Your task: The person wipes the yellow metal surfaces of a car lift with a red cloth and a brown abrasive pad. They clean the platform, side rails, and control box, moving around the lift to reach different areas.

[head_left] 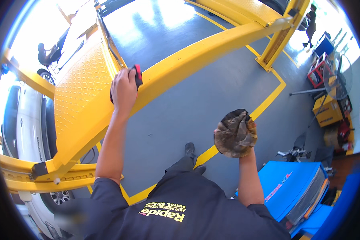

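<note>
My left hand is closed around a red and black handheld object. Its kind is unclear, since my fingers cover most of it. That hand is at the yellow crossbeam of a vehicle lift, beside the end of a yellow treaded ramp. Out to the right, above the floor, my right hand grips a crumpled, brown and black stained cloth. The cloth hides nearly all of its fingers.
A blue cabinet stands at lower right. Beyond it are a fan, a yellow machine and a red rack. A yellow lift post rises at upper right. A white vehicle stands at left. Another person is far off.
</note>
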The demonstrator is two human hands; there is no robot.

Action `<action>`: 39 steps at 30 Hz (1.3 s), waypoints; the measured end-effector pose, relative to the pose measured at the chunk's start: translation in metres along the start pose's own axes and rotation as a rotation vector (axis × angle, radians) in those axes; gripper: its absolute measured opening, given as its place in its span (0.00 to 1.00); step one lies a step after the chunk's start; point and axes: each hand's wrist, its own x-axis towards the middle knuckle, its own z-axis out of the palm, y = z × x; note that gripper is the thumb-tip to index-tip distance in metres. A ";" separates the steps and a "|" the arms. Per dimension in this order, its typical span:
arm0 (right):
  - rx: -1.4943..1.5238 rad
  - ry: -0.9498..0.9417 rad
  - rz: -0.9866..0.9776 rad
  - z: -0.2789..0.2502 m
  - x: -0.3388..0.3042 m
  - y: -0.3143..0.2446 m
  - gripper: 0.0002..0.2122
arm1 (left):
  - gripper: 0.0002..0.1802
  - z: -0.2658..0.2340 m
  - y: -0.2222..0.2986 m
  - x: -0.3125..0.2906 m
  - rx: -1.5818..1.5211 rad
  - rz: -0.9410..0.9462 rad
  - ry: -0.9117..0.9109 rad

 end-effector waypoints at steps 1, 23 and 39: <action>0.000 0.008 0.032 0.004 0.016 0.000 0.19 | 0.20 0.013 0.006 0.005 0.025 0.075 0.088; -0.141 0.535 0.136 -0.103 0.097 -0.227 0.25 | 0.30 0.051 -0.019 0.009 0.418 -0.097 -0.410; -0.037 0.319 0.081 -0.185 0.167 -0.408 0.18 | 0.42 0.252 0.225 0.145 0.212 0.375 -0.528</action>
